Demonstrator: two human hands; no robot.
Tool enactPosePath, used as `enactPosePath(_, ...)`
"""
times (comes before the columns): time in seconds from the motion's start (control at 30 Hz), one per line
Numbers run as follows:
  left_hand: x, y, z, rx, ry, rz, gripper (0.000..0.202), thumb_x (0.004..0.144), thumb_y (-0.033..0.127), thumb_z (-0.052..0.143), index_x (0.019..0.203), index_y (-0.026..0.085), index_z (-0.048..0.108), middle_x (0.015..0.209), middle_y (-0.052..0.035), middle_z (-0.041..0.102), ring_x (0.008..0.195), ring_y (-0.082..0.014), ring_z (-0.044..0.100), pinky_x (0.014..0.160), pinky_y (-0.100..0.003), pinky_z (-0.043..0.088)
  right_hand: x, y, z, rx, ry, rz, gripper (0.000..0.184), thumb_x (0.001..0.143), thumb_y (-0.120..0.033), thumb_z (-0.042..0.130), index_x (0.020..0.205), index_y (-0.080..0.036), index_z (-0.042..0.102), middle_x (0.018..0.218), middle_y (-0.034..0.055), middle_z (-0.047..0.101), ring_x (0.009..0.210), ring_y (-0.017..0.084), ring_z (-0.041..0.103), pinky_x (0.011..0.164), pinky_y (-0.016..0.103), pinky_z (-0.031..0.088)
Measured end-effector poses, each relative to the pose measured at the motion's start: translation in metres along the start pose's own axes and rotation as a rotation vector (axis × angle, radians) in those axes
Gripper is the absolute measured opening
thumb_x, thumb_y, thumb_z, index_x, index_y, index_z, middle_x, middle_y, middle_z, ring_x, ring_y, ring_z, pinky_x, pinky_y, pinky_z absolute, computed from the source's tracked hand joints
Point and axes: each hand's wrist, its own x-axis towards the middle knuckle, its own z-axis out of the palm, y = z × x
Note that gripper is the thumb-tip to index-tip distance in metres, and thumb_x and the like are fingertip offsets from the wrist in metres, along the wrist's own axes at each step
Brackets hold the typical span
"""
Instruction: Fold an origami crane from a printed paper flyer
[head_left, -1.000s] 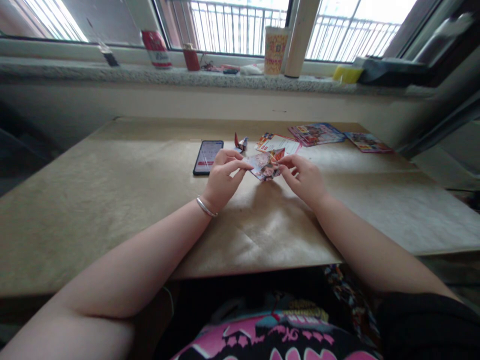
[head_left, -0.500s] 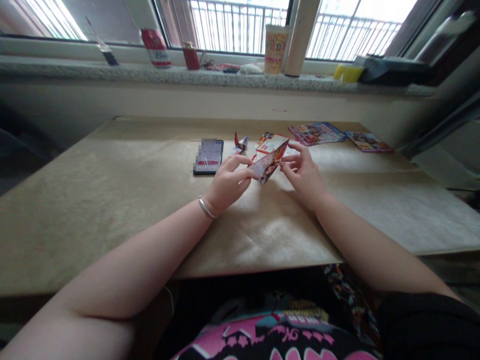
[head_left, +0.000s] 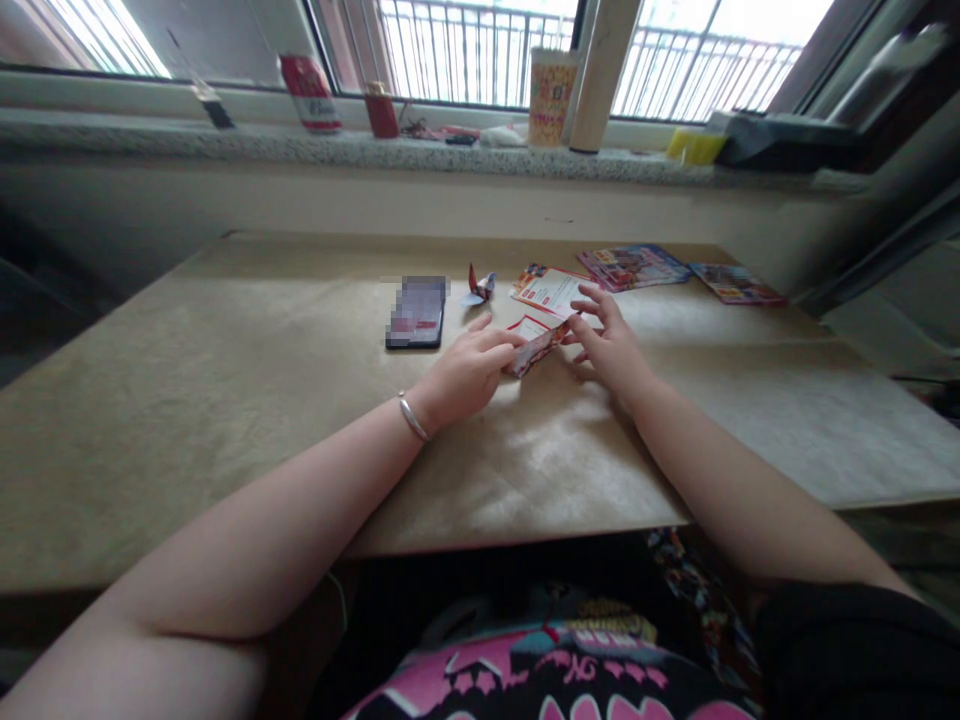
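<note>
A small colourful printed paper, partly folded, lies low over the brown paper-covered table. My left hand, with a silver bangle on the wrist, pinches the paper's left end with curled fingers. My right hand holds its right end between thumb and fingertips, the other fingers spread. A tiny folded paper crane stands just behind my hands.
A dark phone lies left of the crane. Printed leaflets and booklets lie at the back right. On the windowsill stand a red can, a paper cup and other small items.
The paper was lifted and tilted up on edge, then brought down near the table and flattened. Both hands sank with it.
</note>
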Motion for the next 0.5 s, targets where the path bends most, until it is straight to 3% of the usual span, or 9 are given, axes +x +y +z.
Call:
enactPosePath(0.1,-0.0012,0.0023,0.0034,-0.141,0.053,-0.013,0.038,0.083,0.004,0.045,0.118,0.017,0.053,0.119,-0.0109,0.066,0.113,-0.0179,0.062,0.102,-0.039,0.049,0.0001,-0.0029,0.0007,0.040,-0.024,0.020,0.046,0.076,-0.061,0.062,0.105,-0.026,0.056,0.125,0.0079,0.058,0.079,0.017,0.069,0.049,0.024,0.056)
enactPosePath(0.2,-0.0029,0.0029,0.0051,-0.207,0.033,-0.018,0.057,0.084,0.008,0.048,0.139,0.018,0.036,0.119,-0.0116,0.067,0.111,-0.0183,0.063,0.097,-0.034,0.051,0.0000,-0.0036,0.0017,0.105,-0.035,0.060,0.042,0.072,-0.058,0.068,0.087,-0.022,0.055,0.129,0.0086,0.057,0.079,0.015,0.069,0.057,0.028,0.060)
enactPosePath(0.37,-0.0016,0.0042,-0.0002,-0.070,-0.106,-0.039,0.053,0.082,0.010,0.049,0.135,0.016,0.044,0.117,-0.0103,0.069,0.110,-0.0214,0.063,0.096,-0.037,0.051,0.0006,-0.0017,0.0010,0.124,-0.053,0.097,0.036,0.068,-0.048,0.072,0.083,-0.021,0.055,0.126,0.0075,0.059,0.077,0.013,0.068,0.066,0.033,0.062)
enactPosePath(0.5,0.0009,0.0069,-0.0043,0.079,-0.200,-0.011,0.049,0.074,0.010,0.053,0.123,0.013,0.054,0.113,-0.0127,0.068,0.107,-0.0249,0.063,0.097,-0.040,0.049,0.0020,0.0007,-0.0008,0.085,-0.120,0.132,0.032,0.072,-0.043,0.070,0.095,-0.024,0.056,0.098,0.0027,0.068,0.073,0.015,0.068,0.069,0.036,0.061)
